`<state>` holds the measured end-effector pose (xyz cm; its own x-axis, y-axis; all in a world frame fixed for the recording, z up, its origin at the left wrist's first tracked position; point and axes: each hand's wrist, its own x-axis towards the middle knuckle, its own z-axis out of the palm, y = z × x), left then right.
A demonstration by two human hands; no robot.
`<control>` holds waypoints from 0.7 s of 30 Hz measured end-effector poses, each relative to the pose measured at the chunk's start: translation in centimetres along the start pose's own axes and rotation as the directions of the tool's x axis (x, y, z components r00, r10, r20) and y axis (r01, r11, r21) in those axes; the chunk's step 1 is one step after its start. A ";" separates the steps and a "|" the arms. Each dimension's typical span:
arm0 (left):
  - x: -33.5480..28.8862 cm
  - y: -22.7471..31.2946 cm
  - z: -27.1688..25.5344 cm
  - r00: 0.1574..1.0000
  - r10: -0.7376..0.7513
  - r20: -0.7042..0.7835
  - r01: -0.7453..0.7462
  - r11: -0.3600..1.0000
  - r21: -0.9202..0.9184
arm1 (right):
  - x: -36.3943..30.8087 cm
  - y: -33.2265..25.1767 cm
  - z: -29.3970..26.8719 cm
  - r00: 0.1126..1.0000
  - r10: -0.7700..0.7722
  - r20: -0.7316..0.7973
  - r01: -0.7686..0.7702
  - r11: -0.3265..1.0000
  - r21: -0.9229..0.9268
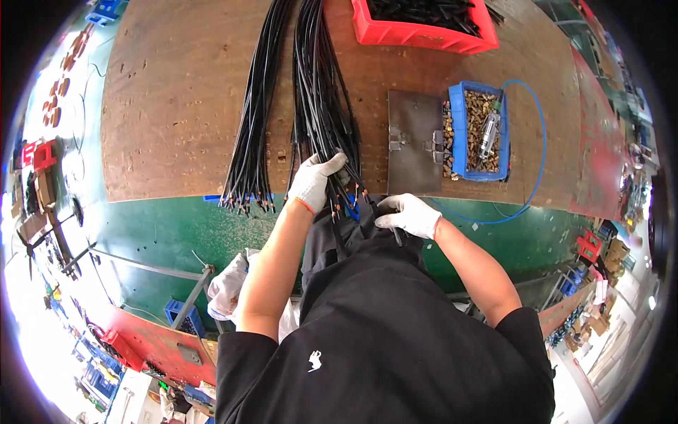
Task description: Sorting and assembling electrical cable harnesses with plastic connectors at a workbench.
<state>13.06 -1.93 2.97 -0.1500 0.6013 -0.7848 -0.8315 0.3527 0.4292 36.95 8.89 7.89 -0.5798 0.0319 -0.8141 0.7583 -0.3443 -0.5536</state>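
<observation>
My left hand [314,182], in a white glove, is closed round part of a bundle of black cables [318,85] at the table's near edge. Bare copper-coloured ends of those cables hang below it, over my lap. Just right of these ends is my right hand [409,214], also gloved, its fingers curled inward. Dark pieces show beside and below these fingers, but against my black clothing I cannot make out what they grip. A second bundle of black cables [256,106] lies to the left, its copper ends overhanging the table edge.
On the wooden table [169,106] stand a red bin [424,37] of black parts and a blue bin [459,134] of small brass-coloured pieces. A tool [489,134] with a blue hose [542,141] rests in the blue bin. A dark metal plate [413,166] lies beside it.
</observation>
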 end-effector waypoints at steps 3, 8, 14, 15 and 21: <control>0.0 0.0 0.2 1.000 0.002 -0.013 -0.003 0.999 -0.054 | 0.3 -0.2 0.1 1.000 0.001 0.009 -0.001 1.000 0.000; 0.0 0.3 0.4 1.000 0.002 -0.028 -0.003 0.999 -0.045 | 0.4 -1.0 0.5 1.000 0.027 -0.001 -0.027 0.999 -0.026; 0.6 -0.2 -0.5 0.999 0.021 0.025 -0.020 0.999 -0.029 | 0.8 -1.1 0.5 0.998 0.060 0.006 -0.060 0.998 0.020; 0.4 0.0 -0.3 1.000 0.019 0.023 -0.019 0.999 -0.031 | 1.0 -1.0 0.5 0.998 0.061 -0.019 -0.061 0.998 0.014; -0.4 0.9 0.8 0.999 0.042 -0.035 -0.042 0.999 -0.006 | 1.2 -1.2 0.5 0.997 0.022 -0.069 -0.022 1.000 0.010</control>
<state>12.82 -1.34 4.04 -0.2032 0.5904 -0.7812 -0.8278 0.3225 0.4591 35.26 8.84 7.68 -0.5409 0.0884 -0.8364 0.7676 -0.3545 -0.5339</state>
